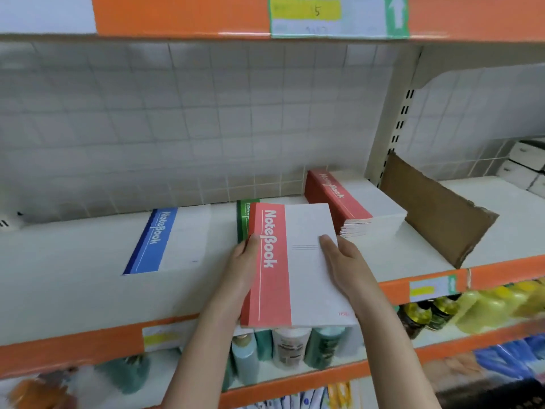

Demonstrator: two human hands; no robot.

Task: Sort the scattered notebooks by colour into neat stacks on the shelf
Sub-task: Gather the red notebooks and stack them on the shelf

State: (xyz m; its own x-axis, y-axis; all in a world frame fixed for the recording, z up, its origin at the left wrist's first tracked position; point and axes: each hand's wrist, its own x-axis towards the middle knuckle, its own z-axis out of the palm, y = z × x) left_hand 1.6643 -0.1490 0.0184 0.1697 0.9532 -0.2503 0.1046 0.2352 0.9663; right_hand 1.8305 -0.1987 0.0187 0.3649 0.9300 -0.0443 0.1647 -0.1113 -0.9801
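Both hands, left hand [246, 261] and right hand [343, 258], grip a red notebook [295, 267] at frame centre over the shelf [73, 276]. Red stack [354, 202] right of centre; blue notebook [168, 240] left; green notebook [243, 214] mostly hidden behind. Sorting looks nearly finished; held one unplaced.

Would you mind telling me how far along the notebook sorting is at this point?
Done: a red stack sits at the back right of the shelf, and a blue notebook lies alone to the left. In hand: both hands, left and right, hold a red notebook. Left: stacking it, and the green notebook underneath.
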